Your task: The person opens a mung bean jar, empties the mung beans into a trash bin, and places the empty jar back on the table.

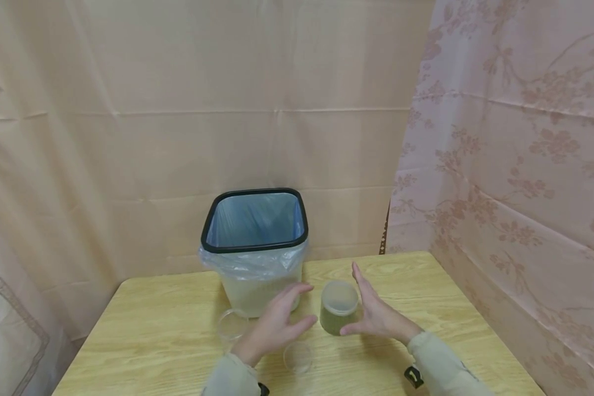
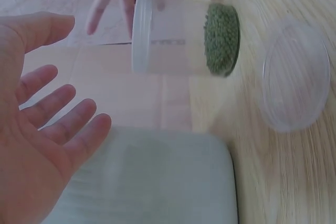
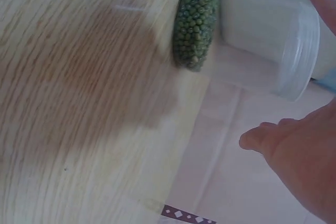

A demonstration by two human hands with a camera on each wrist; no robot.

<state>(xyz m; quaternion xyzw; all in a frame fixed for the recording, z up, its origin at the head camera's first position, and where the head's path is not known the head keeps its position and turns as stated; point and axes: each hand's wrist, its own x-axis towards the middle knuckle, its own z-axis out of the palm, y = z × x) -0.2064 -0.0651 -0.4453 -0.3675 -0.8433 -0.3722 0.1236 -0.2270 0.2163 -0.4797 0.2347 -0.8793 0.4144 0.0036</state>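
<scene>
A clear plastic jar point(image 1: 337, 311) stands upright on the table, with a layer of small green beans point(image 3: 197, 24) at its bottom. Its whitish top point(image 2: 142, 35) looks like a lid. On the jar's right is my right hand point(image 1: 378, 316), thumb and fingers spread around that side; the right wrist view shows a gap between hand and jar. My left hand point(image 1: 277, 322) hovers to the left of the jar, fingers apart and relaxed, holding nothing. Below it lies a clear round lid point(image 1: 297, 357), also visible in the left wrist view. Another clear round piece point(image 1: 233, 324) lies farther left, partly behind my left hand.
Behind my left hand stands a pale bin point(image 1: 257, 291) with a black rim and a bluish plastic liner, on the wooden table point(image 1: 153, 330). Beige curtain point(image 1: 178, 137) hangs behind the table, and floral cloth point(image 1: 524, 165) hangs along the right side.
</scene>
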